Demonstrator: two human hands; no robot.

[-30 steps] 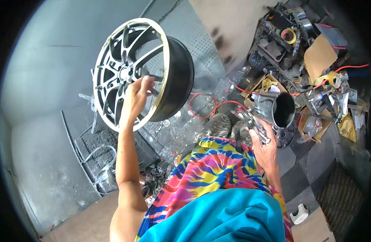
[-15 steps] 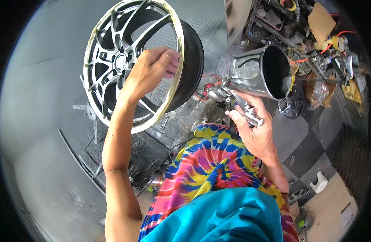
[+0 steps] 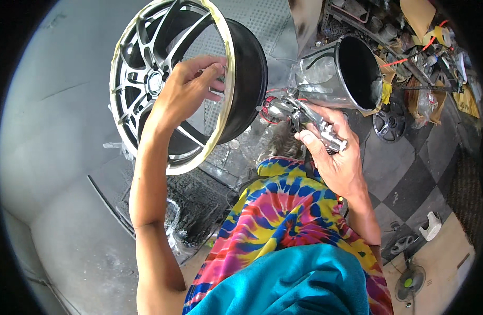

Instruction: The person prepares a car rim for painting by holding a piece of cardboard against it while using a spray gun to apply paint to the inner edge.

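Note:
A multi-spoke alloy wheel [image 3: 153, 82] with a black barrel stands tilted at the upper left, its outer lip covered with pale yellow masking tape [image 3: 228, 100]. My left hand [image 3: 188, 89] is in front of the opening between spokes. Its fingers are apart and slightly bent, with the tips beside the taped lip's inner edge; whether they touch it I cannot tell. My right hand [image 3: 336, 152] is wrapped around a metal spray gun [image 3: 304, 118] with a red ring near its nozzle end. The gun points toward the wheel's barrel.
A large dark-mouthed bucket [image 3: 320, 76] lies tilted just beyond the spray gun. Cluttered shelves [image 3: 425, 63] with an orange hose fill the upper right. A black wheel cover [image 3: 389, 123] lies on the checkered floor, and a fan [image 3: 409, 283] is at lower right. A grey panel is at left.
The wheel has turned slightly counterclockwise. My left hand's fingers have spread from a more curled pose and sit a little left of before. The spray gun stays in my right hand.

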